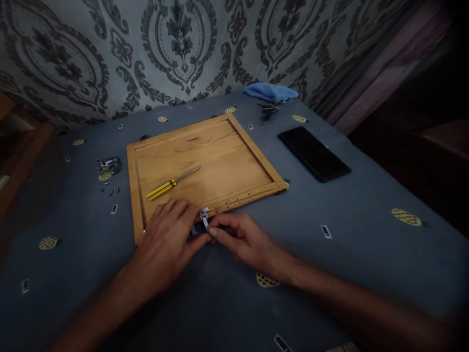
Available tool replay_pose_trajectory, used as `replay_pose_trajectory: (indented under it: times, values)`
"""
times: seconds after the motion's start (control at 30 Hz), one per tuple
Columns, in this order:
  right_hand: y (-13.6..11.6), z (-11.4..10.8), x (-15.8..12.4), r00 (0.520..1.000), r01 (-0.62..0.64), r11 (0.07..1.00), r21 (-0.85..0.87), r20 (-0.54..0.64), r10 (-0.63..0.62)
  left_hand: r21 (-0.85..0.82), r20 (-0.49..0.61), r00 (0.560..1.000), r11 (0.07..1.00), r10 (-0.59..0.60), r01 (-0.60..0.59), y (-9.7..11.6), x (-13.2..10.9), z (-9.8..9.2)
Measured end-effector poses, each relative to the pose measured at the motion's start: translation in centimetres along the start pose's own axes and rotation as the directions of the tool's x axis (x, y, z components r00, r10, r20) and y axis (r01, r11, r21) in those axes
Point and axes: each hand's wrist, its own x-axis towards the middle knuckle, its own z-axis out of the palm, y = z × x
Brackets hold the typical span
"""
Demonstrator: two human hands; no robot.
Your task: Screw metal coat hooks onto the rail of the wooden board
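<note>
A framed wooden cabinet door (216, 151) lies flat, with a row of small dark holes along its near edge. At that edge, a silver metal hinge (204, 215) with a dark lower part shows between my hands. My left hand (166, 239) rests over the near edge of the door, its thumb reaching to the hinge; its fingertips are partly hidden. My right hand (244, 239) is closed, thumb and forefinger pinching the hinge from the right. On the door, just beyond my left hand, lies a yellow-handled screwdriver (161, 189).
Left of the door are a small bag of hardware (109, 166) and several loose screws (111, 192). To the right, a black tablet-like slab (315, 154) lies on the blue patterned cloth (366, 264). Scissors (269, 110) and a blue rag (271, 92) sit at the back.
</note>
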Motion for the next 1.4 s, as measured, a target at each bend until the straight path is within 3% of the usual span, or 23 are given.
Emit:
replay_pose_trajectory:
  times: [0.17,0.3,0.4,0.47,0.6,0.8,1.27,1.4]
  values:
    - [0.2,0.0,0.0,0.999,0.030,0.998,-0.056,-0.013,-0.030,-0.015,0.004,1.000,1.000,-0.023,0.023,0.1,0.2,0.0]
    - [0.3,-0.4,-0.4,0.992,0.094,0.965,-0.245,-0.055,-0.111,-0.036,-0.002,0.999,0.999,-0.037,0.037,0.2,0.2,0.0]
    - [0.5,-0.9,-0.6,0.953,0.217,0.864,-0.455,-0.093,-0.288,-0.067,-0.017,0.999,0.997,-0.036,0.035,0.1,0.1,0.1]
    - [0.6,-1.2,-0.7,0.914,0.301,0.765,-0.569,-0.057,-0.402,-0.080,-0.030,0.999,0.996,-0.037,0.034,0.1,0.1,0.1]
    - [0.9,-1.4,-0.6,0.882,0.368,0.616,-0.697,0.052,-0.468,-0.092,-0.035,0.998,0.995,-0.046,0.043,0.0,0.2,0.3]
    - [1.0,-1.6,-0.6,0.863,0.410,0.553,-0.725,0.113,-0.492,-0.110,-0.048,0.997,0.993,-0.054,0.049,0.1,0.2,0.4]
    - [1.2,-1.7,-0.6,0.861,0.411,0.567,-0.714,0.099,-0.499,-0.086,-0.050,0.997,0.994,-0.066,0.062,0.1,0.5,0.5]
    - [1.5,-1.6,-0.6,0.840,0.414,0.522,-0.745,0.091,-0.535,-0.081,-0.061,0.997,0.996,-0.047,0.042,0.1,0.4,0.6]
